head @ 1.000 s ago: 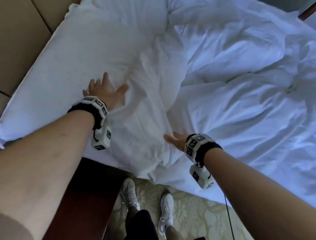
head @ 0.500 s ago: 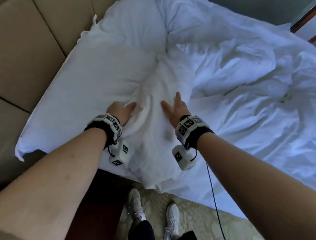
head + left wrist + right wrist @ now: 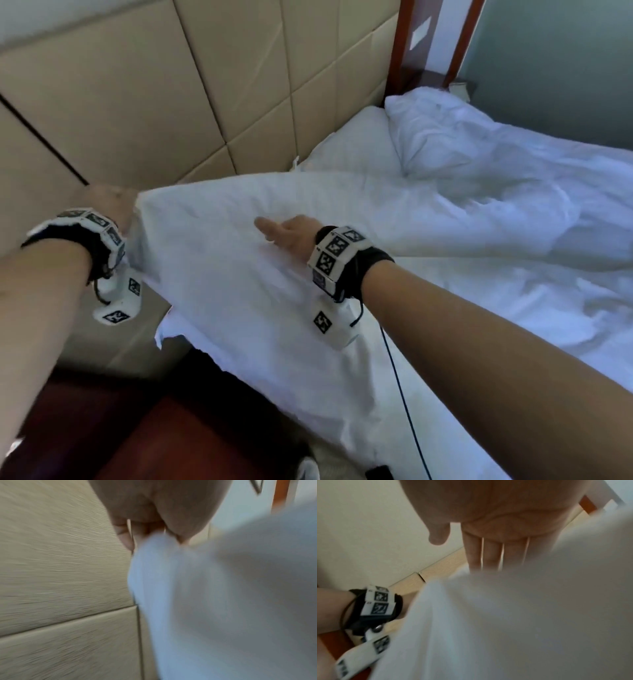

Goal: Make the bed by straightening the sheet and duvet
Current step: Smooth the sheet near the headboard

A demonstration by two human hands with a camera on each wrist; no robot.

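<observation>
A white pillow is held up off the bed near the headboard. My left hand grips its upper left corner, and in the left wrist view the curled fingers pinch the white cloth. My right hand lies flat against the pillow's face with its fingers straight on the fabric. The crumpled white duvet is heaped across the bed to the right. The white sheet shows below it.
A beige padded headboard stands right behind the pillow. A second pillow lies against it. A dark red nightstand stands at the lower left. A wooden post rises at the bed's far corner. A cable hangs from my right wrist.
Both hands were on the pillow lying on the bed. My left hand now grips its corner and has raised it toward the headboard, with my right hand flat on its face.
</observation>
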